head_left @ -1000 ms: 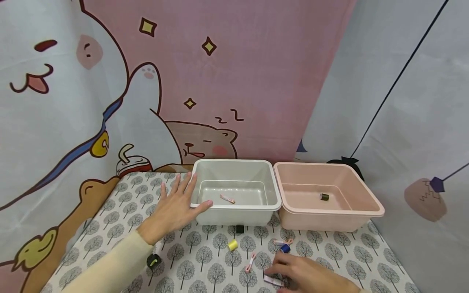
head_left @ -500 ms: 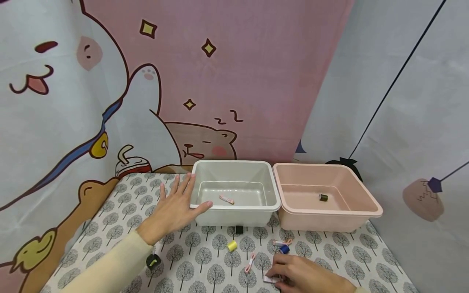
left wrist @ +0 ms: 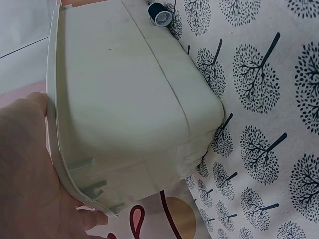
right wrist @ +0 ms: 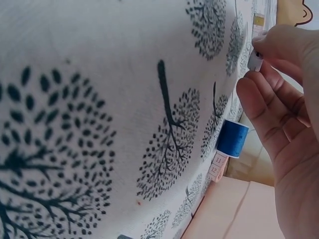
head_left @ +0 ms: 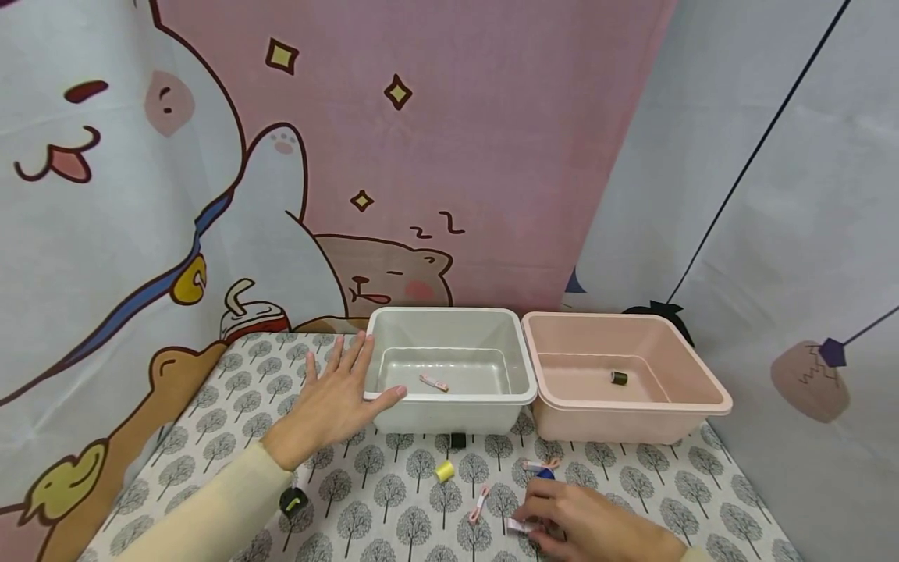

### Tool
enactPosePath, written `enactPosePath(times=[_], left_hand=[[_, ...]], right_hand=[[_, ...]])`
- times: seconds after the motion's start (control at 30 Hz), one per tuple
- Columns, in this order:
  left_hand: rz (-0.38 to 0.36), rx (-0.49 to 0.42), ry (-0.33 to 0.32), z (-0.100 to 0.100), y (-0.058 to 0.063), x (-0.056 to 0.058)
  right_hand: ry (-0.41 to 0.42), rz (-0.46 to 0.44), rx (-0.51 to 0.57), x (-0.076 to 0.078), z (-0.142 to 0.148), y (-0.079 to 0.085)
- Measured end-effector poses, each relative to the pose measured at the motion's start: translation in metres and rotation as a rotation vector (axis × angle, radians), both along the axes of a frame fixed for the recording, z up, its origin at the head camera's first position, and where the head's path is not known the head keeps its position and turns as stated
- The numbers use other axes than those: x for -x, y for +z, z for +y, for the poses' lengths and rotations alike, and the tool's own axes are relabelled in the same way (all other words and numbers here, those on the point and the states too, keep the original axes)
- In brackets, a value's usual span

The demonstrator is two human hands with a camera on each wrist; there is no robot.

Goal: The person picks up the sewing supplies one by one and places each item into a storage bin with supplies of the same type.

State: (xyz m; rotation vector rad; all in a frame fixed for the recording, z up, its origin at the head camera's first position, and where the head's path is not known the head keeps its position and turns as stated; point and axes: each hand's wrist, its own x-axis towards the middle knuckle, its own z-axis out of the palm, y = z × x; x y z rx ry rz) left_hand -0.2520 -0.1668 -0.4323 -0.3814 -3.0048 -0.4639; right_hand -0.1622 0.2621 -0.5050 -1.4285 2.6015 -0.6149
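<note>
Pink cartoon-print backdrop (head_left: 506,156) behind table (head_left: 382,538): large white animal (head_left: 84,250) at left, sleeping brown bear (head_left: 382,261) near center, yellow four-pointed stars (head_left: 282,57) above. Pale grey fabric wall (head_left: 815,226) at right, lightly creased. White tree-print cloth (head_left: 232,437) covering table. Even light.

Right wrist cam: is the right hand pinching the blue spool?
No, the right hand pinches a small white item, and the blue spool sits apart from its fingers.
</note>
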Motion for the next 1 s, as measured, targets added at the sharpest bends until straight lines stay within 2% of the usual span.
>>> enactPosePath(times=[0.23,0.37,0.57,0.83,1.0], left_hand=[[0.007,0.010,-0.001,0.000,0.000,0.000],[0.005,0.011,-0.001,0.000,0.000,0.000],[0.001,0.007,-0.003,0.000,-0.001,0.000],[0.001,-0.002,-0.007,0.000,0.000,0.001],[-0.007,0.002,-0.006,0.000,0.000,0.001]], right_hand=[[-0.005,0.115,0.066,-0.002,0.001,0.000],[-0.033,0.184,0.062,-0.002,0.002,0.005],[-0.044,0.189,0.124,0.004,0.001,0.016],[-0.049,0.321,0.201,0.018,-0.002,0.035],[-0.076,0.370,0.202,0.024,0.000,0.048]])
